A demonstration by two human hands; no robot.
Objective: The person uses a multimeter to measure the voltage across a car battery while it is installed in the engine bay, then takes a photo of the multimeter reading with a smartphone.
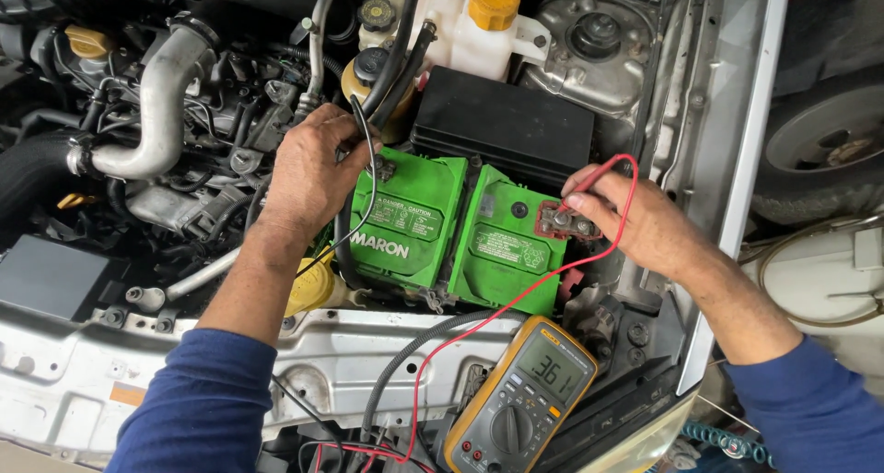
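A green car battery point(460, 238) sits in the open engine bay. My left hand point(313, 174) is closed around a black test probe, its tip at the battery's left terminal point(384, 169); a thin black lead point(368, 206) trails from it. My right hand point(635, 220) pinches a red test probe against the right terminal point(558, 221), and the red lead point(516, 298) loops down to a yellow-and-grey multimeter point(523, 399) lying on the front panel, its display lit with digits.
A black box point(506, 123) lies behind the battery, with a white coolant tank with a yellow cap point(493, 3) beyond. A silver intake pipe point(161, 95) and hoses crowd the left. The silver front crossmember point(184, 362) runs along the bottom. A tyre point(829, 151) shows at right.
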